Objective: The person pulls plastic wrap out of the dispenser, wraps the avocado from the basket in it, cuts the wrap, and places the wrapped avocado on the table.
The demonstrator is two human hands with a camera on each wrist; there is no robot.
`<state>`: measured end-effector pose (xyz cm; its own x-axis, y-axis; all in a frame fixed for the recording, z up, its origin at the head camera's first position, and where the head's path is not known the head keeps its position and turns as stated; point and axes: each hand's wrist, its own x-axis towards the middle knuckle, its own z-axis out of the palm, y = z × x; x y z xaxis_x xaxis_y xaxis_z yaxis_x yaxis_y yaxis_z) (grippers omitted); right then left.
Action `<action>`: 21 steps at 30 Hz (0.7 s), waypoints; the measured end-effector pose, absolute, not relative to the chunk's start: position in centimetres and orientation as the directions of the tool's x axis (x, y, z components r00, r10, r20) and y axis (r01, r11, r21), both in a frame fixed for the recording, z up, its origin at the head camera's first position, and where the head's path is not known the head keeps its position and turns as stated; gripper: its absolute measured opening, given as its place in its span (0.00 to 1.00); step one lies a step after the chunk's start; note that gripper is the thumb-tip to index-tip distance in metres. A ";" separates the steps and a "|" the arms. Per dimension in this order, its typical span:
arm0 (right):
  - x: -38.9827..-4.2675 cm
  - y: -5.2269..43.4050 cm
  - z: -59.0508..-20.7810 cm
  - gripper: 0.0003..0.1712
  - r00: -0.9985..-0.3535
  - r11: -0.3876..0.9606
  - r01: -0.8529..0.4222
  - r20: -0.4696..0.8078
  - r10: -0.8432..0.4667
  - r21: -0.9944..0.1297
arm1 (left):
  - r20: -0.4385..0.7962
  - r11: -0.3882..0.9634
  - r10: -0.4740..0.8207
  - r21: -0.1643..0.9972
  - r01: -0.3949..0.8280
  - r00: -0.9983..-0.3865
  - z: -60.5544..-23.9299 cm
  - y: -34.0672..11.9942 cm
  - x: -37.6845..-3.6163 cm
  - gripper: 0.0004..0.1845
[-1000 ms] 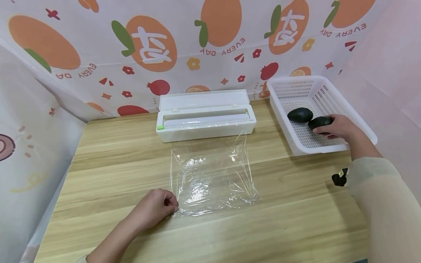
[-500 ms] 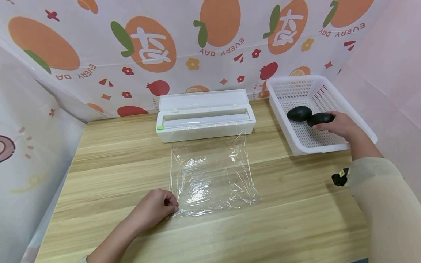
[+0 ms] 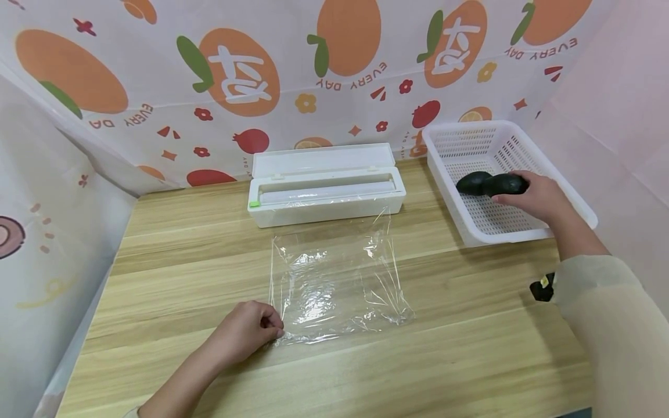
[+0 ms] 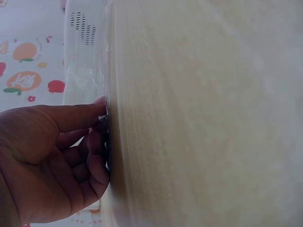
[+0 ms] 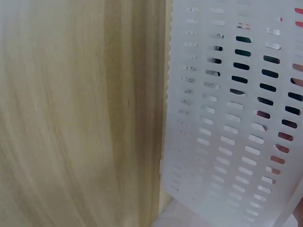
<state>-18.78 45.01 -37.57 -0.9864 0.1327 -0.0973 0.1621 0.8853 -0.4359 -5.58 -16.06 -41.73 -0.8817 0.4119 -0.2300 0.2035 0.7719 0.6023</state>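
Note:
My left hand (image 3: 243,332) pinches the near left corner of a clear sheet of cling film (image 3: 334,284) spread on the wooden table. In the left wrist view, the thumb and index finger of the left hand (image 4: 52,161) meet at the film's edge, the other fingers curled. Inside a white slotted plastic basket (image 3: 514,237), my right hand (image 3: 540,198) grips a dark green avocado (image 3: 506,184). A second avocado (image 3: 471,183) lies against its left side. From the right wrist, the basket's wall (image 5: 218,142) hides most of the hand.
A white cling film box (image 3: 326,215) stands at the back with its lid (image 3: 324,158) raised. Its roll (image 3: 329,192) lies inside, and the film runs from it toward me. A fruit-printed curtain (image 3: 334,110) hangs behind the table (image 3: 172,278). A small black object (image 3: 542,288) shows beside the right sleeve.
The right hand has shifted slightly up and left with its avocado, which now overlaps the other one in view. The left hand and the film have stayed put.

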 end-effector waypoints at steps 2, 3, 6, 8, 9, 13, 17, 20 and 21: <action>-18.6 44.8 -37.5 0.58 -0.988 0.901 0.154 -0.078 0.133 -0.406 | -0.229 0.772 0.413 0.601 0.206 -0.881 -41.7 -16.1 -5.6 0.09; -18.5 44.7 -37.4 0.59 -0.989 0.912 0.146 -0.067 0.130 -0.383 | -0.231 0.773 0.413 0.600 0.205 -0.881 -41.7 -16.1 -5.6 0.09; -18.3 44.5 -37.3 0.60 -0.993 0.942 0.116 -0.031 0.112 -0.315 | -0.230 0.776 0.412 0.596 0.207 -0.882 -41.6 -16.1 -5.6 0.09; -18.1 44.4 -37.2 0.59 -0.996 0.957 0.091 0.000 0.095 -0.274 | -0.225 0.774 0.414 0.597 0.211 -0.882 -41.6 -16.0 -5.6 0.09; -18.1 44.4 -37.2 0.59 -0.996 0.963 0.080 0.017 0.087 -0.259 | -0.221 0.773 0.416 0.597 0.215 -0.882 -41.6 -16.0 -5.6 0.09; -17.9 44.0 -37.3 0.56 -0.994 0.973 0.045 0.090 0.067 -0.226 | -0.220 0.771 0.415 0.601 0.212 -0.883 -41.5 -16.0 -5.6 0.09; -17.7 43.4 -37.2 0.54 -0.988 0.979 0.027 0.144 0.057 -0.204 | -0.226 0.768 0.416 0.605 0.208 -0.881 -41.6 -16.0 -5.6 0.09; -17.3 42.9 -37.1 0.52 -0.981 0.982 0.009 0.186 0.045 -0.190 | -0.224 0.767 0.419 0.607 0.210 -0.880 -41.6 -16.0 -5.6 0.09; -17.2 42.8 -37.1 0.51 -0.978 0.982 -0.003 0.207 0.036 -0.187 | -0.224 0.766 0.418 0.607 0.209 -0.880 -41.6 -16.0 -5.6 0.09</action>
<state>-17.19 42.76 -37.14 -0.9776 0.0362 0.2074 -0.0033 0.9824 -0.1870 -5.62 -16.04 -41.62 -0.8805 0.4176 -0.2244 0.2087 0.7665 0.6074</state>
